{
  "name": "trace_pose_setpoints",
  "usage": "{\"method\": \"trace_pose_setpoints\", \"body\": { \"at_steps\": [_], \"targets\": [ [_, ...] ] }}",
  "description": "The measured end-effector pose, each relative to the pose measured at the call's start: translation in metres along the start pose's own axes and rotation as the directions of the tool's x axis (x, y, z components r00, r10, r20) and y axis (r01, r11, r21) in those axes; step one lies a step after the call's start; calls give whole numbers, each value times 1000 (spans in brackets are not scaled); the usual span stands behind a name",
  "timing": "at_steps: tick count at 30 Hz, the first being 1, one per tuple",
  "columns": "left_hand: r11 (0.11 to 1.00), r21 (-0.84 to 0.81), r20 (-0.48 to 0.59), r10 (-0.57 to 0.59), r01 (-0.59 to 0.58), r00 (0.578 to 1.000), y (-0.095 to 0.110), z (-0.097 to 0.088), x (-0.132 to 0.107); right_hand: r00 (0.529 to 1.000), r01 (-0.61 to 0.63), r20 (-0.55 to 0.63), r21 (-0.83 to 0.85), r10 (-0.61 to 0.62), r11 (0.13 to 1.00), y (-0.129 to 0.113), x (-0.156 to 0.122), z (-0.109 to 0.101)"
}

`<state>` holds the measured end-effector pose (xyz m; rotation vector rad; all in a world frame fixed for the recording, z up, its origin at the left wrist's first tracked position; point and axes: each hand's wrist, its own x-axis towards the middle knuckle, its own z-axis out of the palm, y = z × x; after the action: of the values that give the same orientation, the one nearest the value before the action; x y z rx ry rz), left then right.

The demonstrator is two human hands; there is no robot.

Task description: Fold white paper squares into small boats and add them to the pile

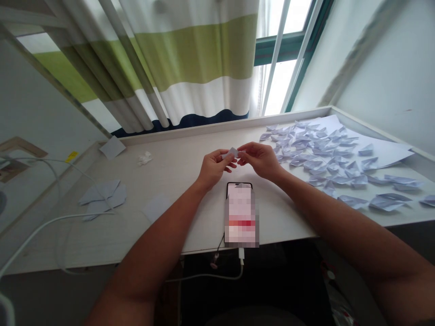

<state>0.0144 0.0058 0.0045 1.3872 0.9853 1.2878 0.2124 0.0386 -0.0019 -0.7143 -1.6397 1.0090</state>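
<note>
Between my two hands, above the middle of the white desk, is a small piece of folded white paper (232,152). My left hand (217,164) pinches its left side between thumb and fingers. On its right side, the fingertips of my right hand (258,157) are closed on the same paper. The paper's exact fold is too small to make out. Just below the hands lies a phone (239,213) with a lit, blurred screen. Many folded paper boats (316,145) spread over the desk to the right of my right hand.
Flat paper sheets (103,197) lie at the left, with another square sheet (113,147) in the back corner and crumpled tissue (145,158) nearby. A white cable (241,260) runs from the phone. Large white paper (384,145) lies under some boats. A raised rim (190,131) edges the desk (176,172).
</note>
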Motion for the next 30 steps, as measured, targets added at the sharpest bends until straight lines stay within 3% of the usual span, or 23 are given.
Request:
{"method": "trace_pose_setpoints", "body": {
  "at_steps": [10,19,26,30],
  "targets": [
    [988,-127,-72,-94,84,993,12,1,-3,990,66,-120,-115,-80,991,-6,-3,4],
    [990,-109,-31,-99,95,995,10,1,-1,995,34,-93,-135,-47,990,-8,-3,5],
    [987,134,-20,98,-94,995,1,-2,1,1000,6,-1,-199,-7,980,-6,-1,1],
    [979,178,-4,104,-102,995,-2,-2,1,999,25,42,-216,-16,976,-6,0,-1]
  ]
}}
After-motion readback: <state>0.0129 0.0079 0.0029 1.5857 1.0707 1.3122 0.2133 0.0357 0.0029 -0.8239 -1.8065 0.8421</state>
